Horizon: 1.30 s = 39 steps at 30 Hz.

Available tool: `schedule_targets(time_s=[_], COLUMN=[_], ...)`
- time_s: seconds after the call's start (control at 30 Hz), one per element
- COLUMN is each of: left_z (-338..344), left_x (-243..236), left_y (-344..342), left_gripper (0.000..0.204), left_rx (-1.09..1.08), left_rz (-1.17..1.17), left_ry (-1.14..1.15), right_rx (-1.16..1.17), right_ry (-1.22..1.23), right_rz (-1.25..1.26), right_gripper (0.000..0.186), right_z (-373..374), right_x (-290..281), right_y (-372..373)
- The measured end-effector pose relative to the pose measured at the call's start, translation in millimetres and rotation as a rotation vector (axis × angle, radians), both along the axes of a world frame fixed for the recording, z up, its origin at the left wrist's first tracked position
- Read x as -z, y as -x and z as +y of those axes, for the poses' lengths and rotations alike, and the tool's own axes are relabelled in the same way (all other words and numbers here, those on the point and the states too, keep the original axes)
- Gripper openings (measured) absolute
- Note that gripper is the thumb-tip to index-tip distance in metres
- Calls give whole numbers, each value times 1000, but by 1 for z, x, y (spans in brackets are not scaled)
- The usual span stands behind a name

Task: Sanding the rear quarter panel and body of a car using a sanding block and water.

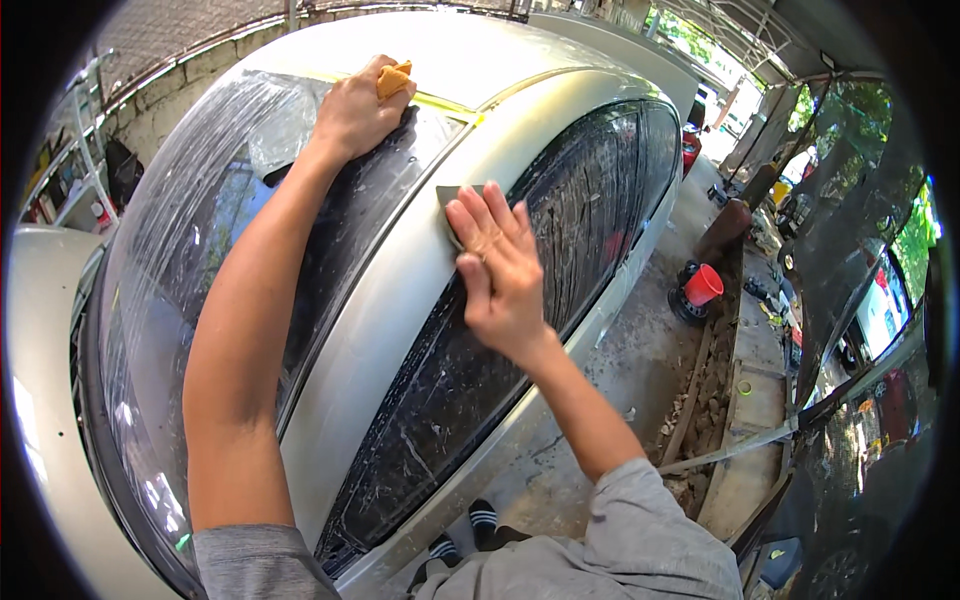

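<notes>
I lean over a pale silver car (pixel 400 300). My left hand (pixel 358 108) rests at the top edge of the wet windscreen (pixel 190 230), closed around a small orange cloth (pixel 394 79). My right hand (pixel 500 270) lies flat, fingers spread, on the pillar beside the dark side window (pixel 590 200), pressing a small grey sanding pad (pixel 447 200) against the body. Only a corner of the pad shows from under my fingers. Yellow masking tape (pixel 450 106) runs along the roof edge near my left hand.
A red cup (pixel 703 285) stands on a dark round tool on the concrete floor to the right. Rubble and a plank lie along the floor there. Another car's dark glass (pixel 860 300) fills the far right. Shelves (pixel 70 170) stand at the far left. My sandalled feet (pixel 465 535) show below.
</notes>
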State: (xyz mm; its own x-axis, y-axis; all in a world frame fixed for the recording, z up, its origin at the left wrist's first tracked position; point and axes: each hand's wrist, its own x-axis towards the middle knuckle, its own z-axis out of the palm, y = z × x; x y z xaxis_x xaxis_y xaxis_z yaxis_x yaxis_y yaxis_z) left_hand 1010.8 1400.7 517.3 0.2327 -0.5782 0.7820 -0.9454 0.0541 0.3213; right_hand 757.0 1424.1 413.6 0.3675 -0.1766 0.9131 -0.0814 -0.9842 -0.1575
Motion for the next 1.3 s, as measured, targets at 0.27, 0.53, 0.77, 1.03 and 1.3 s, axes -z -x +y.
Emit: schedule_targets(time_s=[0.27, 0.53, 0.77, 1.03, 1.3], left_z=[0, 4, 12, 4, 4], left_x=[-1, 0, -1, 5, 4], left_y=[0, 1, -7, -5, 5], left_gripper=[42, 44, 44, 46, 44], left_rx=[-5, -48, -112, -45, -35], left_rz=[21, -4, 23, 33, 12], left_ry=[4, 40, 3, 25, 18], right_rx=[-6, -119, -128, -198, -110], right_ry=[-69, 15, 25, 178, 196], right_rz=[-128, -141, -193, -71, -29], right_gripper=[37, 24, 31, 23, 30], right_z=[-22, -48, -46, -26, -87], right_x=[2, 0, -11, -19, -32], right_y=[-7, -3, -12, -6, 5])
